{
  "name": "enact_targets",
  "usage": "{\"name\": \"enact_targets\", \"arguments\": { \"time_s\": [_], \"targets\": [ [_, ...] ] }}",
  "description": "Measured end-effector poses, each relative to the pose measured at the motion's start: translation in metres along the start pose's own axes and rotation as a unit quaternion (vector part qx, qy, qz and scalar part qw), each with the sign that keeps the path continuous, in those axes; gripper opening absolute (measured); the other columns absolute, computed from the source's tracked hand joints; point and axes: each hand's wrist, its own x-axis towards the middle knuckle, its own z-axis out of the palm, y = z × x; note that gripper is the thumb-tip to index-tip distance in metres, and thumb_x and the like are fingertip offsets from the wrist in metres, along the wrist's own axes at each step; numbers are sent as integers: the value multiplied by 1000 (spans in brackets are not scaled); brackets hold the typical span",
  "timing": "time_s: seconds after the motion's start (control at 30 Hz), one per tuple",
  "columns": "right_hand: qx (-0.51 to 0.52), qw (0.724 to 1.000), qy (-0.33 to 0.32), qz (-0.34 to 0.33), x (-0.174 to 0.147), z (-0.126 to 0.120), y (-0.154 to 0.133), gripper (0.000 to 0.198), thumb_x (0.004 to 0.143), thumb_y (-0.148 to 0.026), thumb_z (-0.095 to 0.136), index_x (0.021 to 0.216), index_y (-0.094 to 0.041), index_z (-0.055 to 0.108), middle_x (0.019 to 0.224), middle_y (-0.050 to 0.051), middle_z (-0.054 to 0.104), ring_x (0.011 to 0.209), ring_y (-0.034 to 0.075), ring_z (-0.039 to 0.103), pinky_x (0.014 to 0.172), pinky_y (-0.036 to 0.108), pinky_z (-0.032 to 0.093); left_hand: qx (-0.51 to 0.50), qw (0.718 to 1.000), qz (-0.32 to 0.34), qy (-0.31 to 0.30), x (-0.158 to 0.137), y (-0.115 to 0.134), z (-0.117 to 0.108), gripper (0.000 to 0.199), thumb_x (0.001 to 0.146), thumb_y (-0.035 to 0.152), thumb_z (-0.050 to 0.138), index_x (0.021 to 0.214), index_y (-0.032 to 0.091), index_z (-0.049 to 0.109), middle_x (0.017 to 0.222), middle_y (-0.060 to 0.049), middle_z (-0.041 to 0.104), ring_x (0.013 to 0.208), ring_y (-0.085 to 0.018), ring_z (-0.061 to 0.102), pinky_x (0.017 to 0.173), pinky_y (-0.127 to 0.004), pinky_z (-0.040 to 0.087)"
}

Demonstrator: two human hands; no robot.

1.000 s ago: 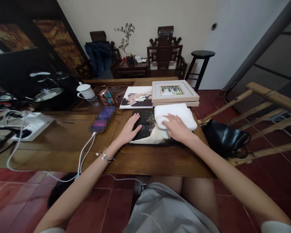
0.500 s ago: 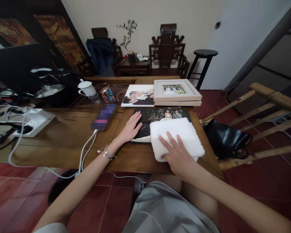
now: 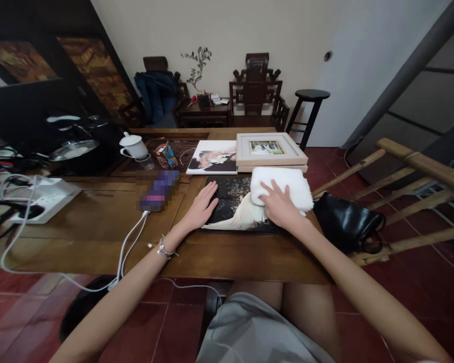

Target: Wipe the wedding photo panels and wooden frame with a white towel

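A dark photo print (image 3: 232,199) lies on the wooden table (image 3: 212,254), a pale flowing dress showing across its lower half. My left hand (image 3: 201,205) rests flat on its left edge, fingers stretched out. A folded, fluffy white towel (image 3: 297,189) covers the print's upper right part. On that towel presses my right hand (image 3: 281,202), gripping it from above with fingers spread over the cloth. Behind the print stand a canvas photo (image 3: 227,157) and a stack of light wooden picture frames (image 3: 272,164).
Left of the print lies a blurred phone (image 3: 159,190) with white cables. A drink carton (image 3: 166,156), a lidded white cup (image 3: 133,146) and a power strip (image 3: 53,199) sit farther left. A black bag (image 3: 348,222) rests on a wooden chair at right.
My right hand has moved the towel away from me, up toward the frames, uncovering the print's lower part. My left hand stays on the left edge. The view has tilted slightly.
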Motion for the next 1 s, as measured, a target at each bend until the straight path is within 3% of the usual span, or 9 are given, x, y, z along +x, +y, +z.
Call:
{"name": "enact_targets", "arguments": {
  "time_s": [0.1, 0.23, 0.33, 0.47, 0.57, 0.7, 0.87, 1.0],
  "targets": [
    [15, 999, -5, -48, -4, 1, -39, 48, 80, -1, 42, 119, -17, 65, 156, 12, 28, 142, 46, 15, 103, 76, 19, -2, 1000, -5, -3, 0, -1, 0, 52, 98, 40, 33, 145, 18, 38, 154, -11, 33, 144, -24, 25, 118, -48, 19],
    [56, 989, 0, -140, -46, 4, -77, 37, 83, -8, 47, 107, -21, 71, 156, 10, 29, 142, 45, 15, 105, 75, 14, -2, 1000, -6, -7, 0, -2, -1, 53, 98, 40, 33, 144, 15, 39, 154, -13, 32, 144, -24, 25, 118, -48, 18],
    [82, 984, -25, -155, -80, 4, -75, 34, 79, -7, 48, 97, -20, 74, 157, 8, 27, 143, 43, 13, 107, 74, 13, -3, 1000, -1, -5, 1, -2, 0, 51, 97, 39, 33, 143, 17, 40, 154, -12, 34, 144, -23, 26, 118, -48, 19],
    [77, 991, -31, -104, -99, -1, -40, 42, 68, 3, 44, 93, -16, 72, 155, 8, 31, 144, 39, 15, 109, 71, 15, -3, 1000, 0, 4, 1, -2, 2, 51, 97, 38, 34, 143, 17, 41, 154, -13, 33, 144, -24, 26, 118, -49, 20],
    [51, 998, -13, -45, -84, -4, -12, 44, 68, 4, 41, 96, -14, 71, 154, 11, 33, 143, 39, 17, 108, 71, 19, -3, 1000, 6, 5, 1, -1, 2, 51, 97, 37, 34, 143, 17, 40, 153, -12, 34, 144, -25, 25, 117, -49, 21],
    [26, 1000, -2, -8, -38, -5, 6, 46, 75, 2, 39, 109, -13, 67, 153, 12, 34, 142, 41, 20, 103, 73, 25, 0, 1000, 5, -1, 1, -2, 1, 53, 96, 38, 33, 143, 15, 41, 153, -13, 35, 144, -24, 25, 118, -47, 20],
    [13, 999, 13, -35, 15, -4, -13, 51, 77, 0, 41, 122, -15, 61, 154, 14, 32, 141, 43, 19, 99, 76, 26, 1, 1000, 12, -3, 1, -2, 0, 53, 96, 38, 34, 143, 14, 40, 153, -14, 34, 144, -25, 25, 118, -49, 20],
    [28, 996, 18, -78, 12, 0, -46, 49, 81, -1, 39, 122, -16, 62, 154, 13, 33, 142, 44, 18, 103, 75, 21, 1, 1000, 6, -4, 1, -2, -1, 52, 96, 38, 34, 143, 16, 40, 154, -13, 34, 144, -24, 25, 118, -48, 20]
  ]
}}
